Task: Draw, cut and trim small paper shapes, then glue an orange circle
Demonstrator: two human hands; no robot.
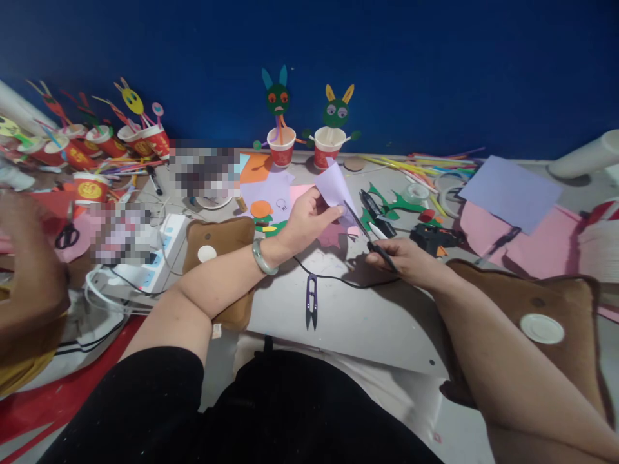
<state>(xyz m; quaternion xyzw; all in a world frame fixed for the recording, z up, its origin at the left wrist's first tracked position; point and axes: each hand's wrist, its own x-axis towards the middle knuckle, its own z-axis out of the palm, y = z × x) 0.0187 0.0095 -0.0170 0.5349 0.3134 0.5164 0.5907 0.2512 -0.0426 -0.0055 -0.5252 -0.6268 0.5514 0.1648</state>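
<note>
My left hand (309,222) pinches a sheet of light purple paper (333,183), thumb in front and fingers behind. The paper is raised above the table and curls at the top. In my right hand (411,261) is a pair of black-handled scissors (382,252), its blades pointing up and left at the paper's right edge. Whether the blades are cutting into it I cannot tell. Purple thread snips (312,303) lie on the table below my hands. Green paper scraps (405,201), a white marker (377,232) and a black glue gun (435,237) lie around the scissors.
Two paper cups (281,151) with green-headed paper figures stand against the blue wall (387,51). Brown cushions (220,235) lie under both arms. At left are a power strip (164,248), more decorated cups (157,138) and another person's arm (33,277). Purple paper (510,193) lies at right.
</note>
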